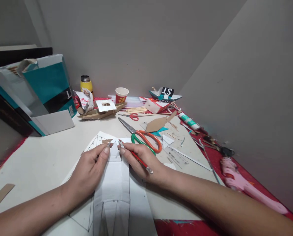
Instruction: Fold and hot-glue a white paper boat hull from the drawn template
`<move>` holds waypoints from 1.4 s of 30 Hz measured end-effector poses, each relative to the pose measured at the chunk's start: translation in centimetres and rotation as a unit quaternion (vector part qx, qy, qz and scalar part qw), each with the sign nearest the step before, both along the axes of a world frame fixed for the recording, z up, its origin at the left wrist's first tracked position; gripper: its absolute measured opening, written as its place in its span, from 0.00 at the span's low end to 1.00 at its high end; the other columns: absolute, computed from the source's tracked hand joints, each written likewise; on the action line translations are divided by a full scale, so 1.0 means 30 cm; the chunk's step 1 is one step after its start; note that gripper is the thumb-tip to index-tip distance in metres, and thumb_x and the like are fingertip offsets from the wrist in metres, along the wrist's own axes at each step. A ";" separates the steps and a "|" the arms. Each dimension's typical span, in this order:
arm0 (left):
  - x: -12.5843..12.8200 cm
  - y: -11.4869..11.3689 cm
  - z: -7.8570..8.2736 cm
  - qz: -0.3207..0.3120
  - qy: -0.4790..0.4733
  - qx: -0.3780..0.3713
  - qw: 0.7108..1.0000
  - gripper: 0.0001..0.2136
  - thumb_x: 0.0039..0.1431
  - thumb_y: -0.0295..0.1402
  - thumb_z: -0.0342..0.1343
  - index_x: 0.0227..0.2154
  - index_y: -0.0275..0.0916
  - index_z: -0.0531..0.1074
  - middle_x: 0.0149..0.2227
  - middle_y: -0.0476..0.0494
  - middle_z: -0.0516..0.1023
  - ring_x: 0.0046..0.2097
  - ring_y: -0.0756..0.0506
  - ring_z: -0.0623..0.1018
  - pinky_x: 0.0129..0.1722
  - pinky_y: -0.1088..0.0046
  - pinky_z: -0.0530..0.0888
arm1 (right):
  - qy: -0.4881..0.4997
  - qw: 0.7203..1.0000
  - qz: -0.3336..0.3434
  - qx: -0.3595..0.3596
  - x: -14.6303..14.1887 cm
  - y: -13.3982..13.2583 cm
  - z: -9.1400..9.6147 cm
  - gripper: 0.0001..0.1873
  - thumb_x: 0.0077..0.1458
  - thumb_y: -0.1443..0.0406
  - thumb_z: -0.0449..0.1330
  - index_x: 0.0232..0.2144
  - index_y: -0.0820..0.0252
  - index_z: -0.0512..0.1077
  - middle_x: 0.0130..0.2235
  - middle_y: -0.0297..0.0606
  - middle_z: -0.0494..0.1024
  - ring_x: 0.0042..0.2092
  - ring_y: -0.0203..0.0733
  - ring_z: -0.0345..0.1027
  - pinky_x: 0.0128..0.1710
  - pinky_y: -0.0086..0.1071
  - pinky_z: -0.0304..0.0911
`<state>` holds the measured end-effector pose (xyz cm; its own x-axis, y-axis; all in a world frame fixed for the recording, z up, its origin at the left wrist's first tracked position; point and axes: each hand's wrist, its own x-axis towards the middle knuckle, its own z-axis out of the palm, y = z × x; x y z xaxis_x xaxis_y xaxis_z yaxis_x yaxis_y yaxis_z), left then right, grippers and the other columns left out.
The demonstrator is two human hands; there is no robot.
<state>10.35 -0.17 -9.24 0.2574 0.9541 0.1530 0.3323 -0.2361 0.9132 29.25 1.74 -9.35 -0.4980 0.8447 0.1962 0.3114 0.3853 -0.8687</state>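
Note:
My right hand point(145, 162) is closed around a red pencil point(140, 159), its tip at the far end of a folded white paper piece point(114, 180). With thumb and fingers pinched, my left hand point(93, 167) grips the left edge of that piece near the same end. Creases and dark drawn lines cross the paper. Beneath it lies a larger white sheet point(138, 200) with drawn lines. Just beyond my right hand, large scissors point(148, 139) with orange and green handles lie partly open. My fingers hide part of the paper's far end.
A teal box point(46, 85) stands at left. Behind are a yellow bottle point(86, 84), a cardboard boat point(99, 113), a red cup point(121, 95) and small red scissors point(133, 116). Paper scraps point(167, 141) lie right of the scissors; a pink glue gun point(234, 177) rests at the right edge.

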 end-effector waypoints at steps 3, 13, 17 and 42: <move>-0.001 -0.006 0.001 0.000 0.008 -0.015 1.000 0.15 0.68 0.39 0.44 0.46 0.43 0.75 0.38 0.49 0.79 0.39 0.47 0.75 0.40 0.72 0.71 | 0.044 0.999 0.007 -0.002 -0.006 0.004 -0.015 0.15 0.66 0.61 0.48 0.27 0.59 0.63 0.26 0.30 0.62 0.29 0.34 0.55 0.29 0.28 0.54; 0.009 -0.013 -0.022 0.005 0.001 -0.031 1.000 0.18 0.66 0.41 0.48 0.55 0.44 0.70 0.57 0.46 0.74 0.60 0.45 0.68 0.62 0.67 0.61 | 0.032 0.999 0.020 0.001 -0.007 -0.014 -0.018 0.14 0.65 0.63 0.49 0.26 0.60 0.61 0.26 0.29 0.61 0.29 0.33 0.54 0.29 0.28 0.54; 0.009 -0.014 -0.019 0.002 -0.010 -0.057 0.998 0.17 0.66 0.42 0.49 0.54 0.46 0.72 0.57 0.47 0.74 0.59 0.44 0.70 0.60 0.66 0.63 | 0.037 0.999 0.021 0.000 -0.011 -0.020 -0.012 0.14 0.65 0.63 0.48 0.27 0.61 0.63 0.27 0.31 0.64 0.30 0.34 0.57 0.32 0.29 0.57; 0.048 -0.055 0.001 0.021 -0.065 -0.129 0.989 0.17 0.67 0.42 0.45 0.53 0.48 0.71 0.59 0.51 0.70 0.63 0.47 0.64 0.63 0.71 0.57 | -0.069 0.997 -0.001 0.024 -0.012 -0.039 -0.024 0.12 0.56 0.70 0.54 0.22 0.58 0.60 0.20 0.25 0.60 0.22 0.30 0.51 0.23 0.25 0.49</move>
<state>11.78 -1.83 -9.22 0.2107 0.9752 -0.0673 0.2126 0.0215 0.9769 28.89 0.57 -10.07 -0.5207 0.8373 0.1666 0.4275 0.4246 -0.7981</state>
